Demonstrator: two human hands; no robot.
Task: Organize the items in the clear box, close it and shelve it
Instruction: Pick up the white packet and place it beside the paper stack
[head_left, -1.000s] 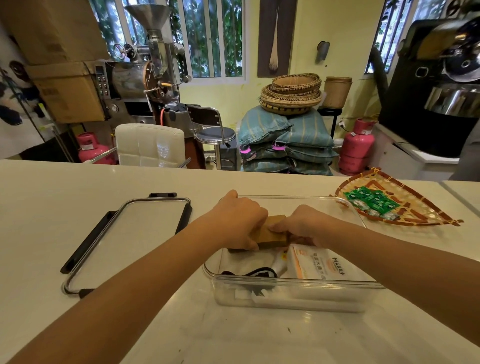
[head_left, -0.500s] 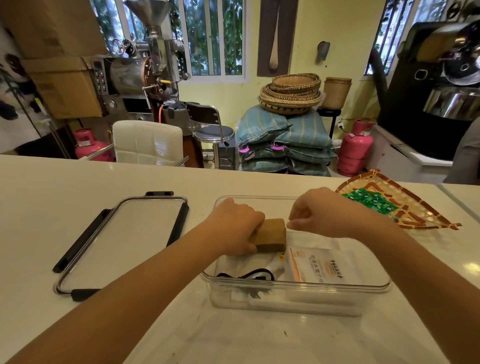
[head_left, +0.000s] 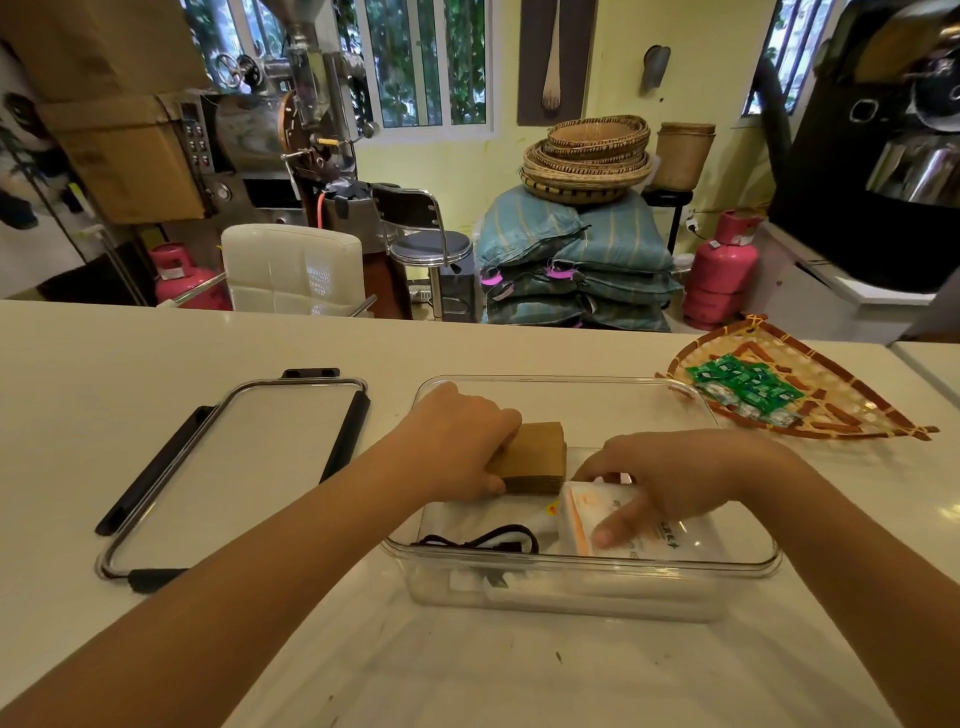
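Note:
The clear box (head_left: 582, 597) stands open on the white counter in front of me. My left hand (head_left: 462, 441) is inside it, shut on a stack of brown paper (head_left: 537, 457) held upright near the box's middle. My right hand (head_left: 665, 478) rests on a stack of white packets with orange print (head_left: 582, 519) in the box's right half, thumb on top and fingers curled over the far edge. A black cord (head_left: 483, 540) lies in the near left corner of the box. The box's lid (head_left: 234, 467), clear with black clips, lies flat to the left.
A woven fan-shaped tray (head_left: 852, 410) holding several green packets (head_left: 743, 384) lies on the counter at the right. Beyond the counter's far edge are a white chair (head_left: 291, 270), a stool, stacked sacks with baskets, pink gas cylinders and roasting machines.
My right hand let go of the brown paper stack, lifted, then came down onto the white packets. My left hand stayed on the brown stack.

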